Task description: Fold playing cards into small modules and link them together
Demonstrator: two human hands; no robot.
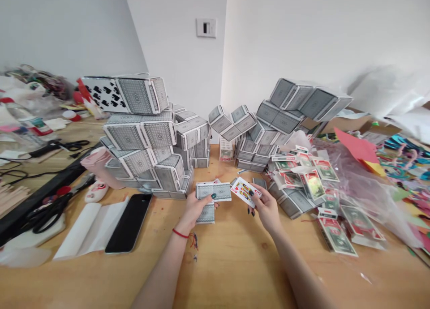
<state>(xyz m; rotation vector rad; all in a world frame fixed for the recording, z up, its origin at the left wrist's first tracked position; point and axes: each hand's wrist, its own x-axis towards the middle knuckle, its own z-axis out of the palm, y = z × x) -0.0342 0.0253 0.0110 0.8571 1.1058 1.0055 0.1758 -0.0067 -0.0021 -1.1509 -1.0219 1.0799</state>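
My left hand (195, 208) is closed on a small stack of playing cards (213, 191), grey patterned backs facing up, held just above the wooden table (231, 259). My right hand (265, 206) pinches a single face card (245, 190), turned face up, a short way right of the stack. A red string bracelet sits on my left wrist. Behind both hands rise piles of boxes built from cards (144, 134), with a second heap (278, 116) at the right.
A black phone (129, 221) lies on white paper (89, 230) left of my hands. Scissors (47, 212) and cables sit at the far left. Green and red card packs (312, 183) and coloured paper (358, 148) crowd the right side.
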